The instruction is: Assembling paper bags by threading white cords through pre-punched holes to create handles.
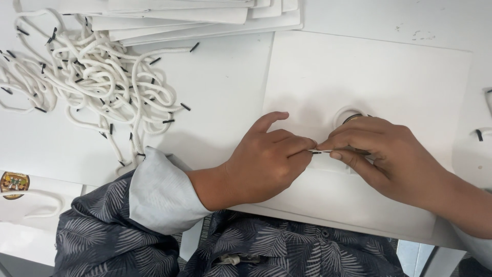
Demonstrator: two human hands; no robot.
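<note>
My left hand and my right hand meet fingertip to fingertip over a flat white paper bag on the table. Between the fingers of both hands I pinch the black-tipped end of a white cord. The cord loops out from under my right hand in a small arc on the bag. Most of the cord is hidden beneath my right hand.
A tangled pile of white cords with black tips lies at the left. A stack of flat white bags sits at the top. Another bag with a gold emblem is at the lower left. A cord end shows at the right edge.
</note>
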